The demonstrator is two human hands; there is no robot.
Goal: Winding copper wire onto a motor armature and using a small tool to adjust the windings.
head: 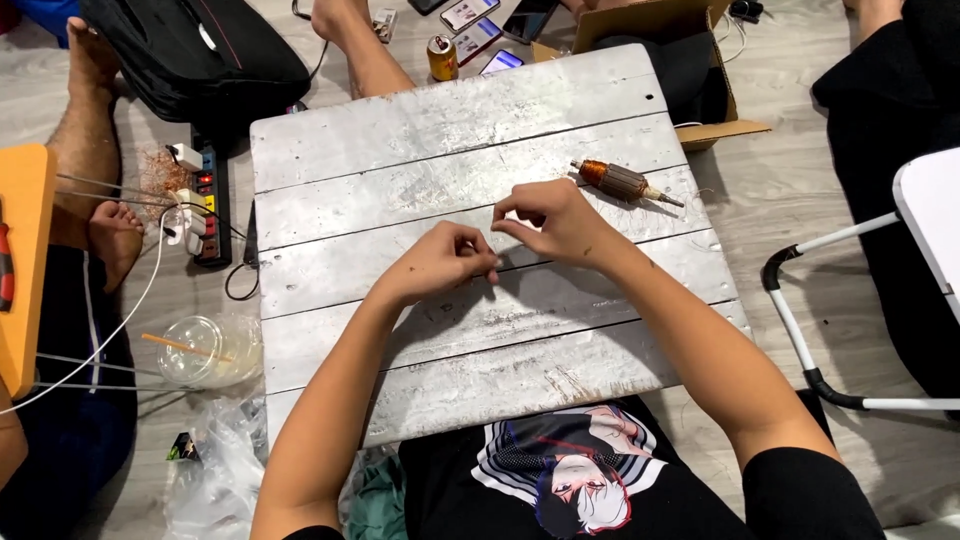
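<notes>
Hands: two, the left hand point(445, 258) and the right hand point(548, 220), close together over the middle of the board point(400, 130).
Fingers: both hands pinched shut, tips nearly meeting; anything held is too thin to see.
Motor rotor point(622, 181): one, lying on the board just beyond the right hand.
Phones point(480, 25): several on the floor past the board.
Can point(442, 57): one.

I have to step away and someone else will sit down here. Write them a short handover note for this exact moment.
Left hand: fingers curled, fingertips pinched together over the silver plank board.
Right hand: pinching right beside the left; whatever they hold is too thin to tell.
Motor armature with copper winding lies on the board beyond the right hand, untouched.
Done: armature laid out.
Left: cannot tell from this view.
</notes>
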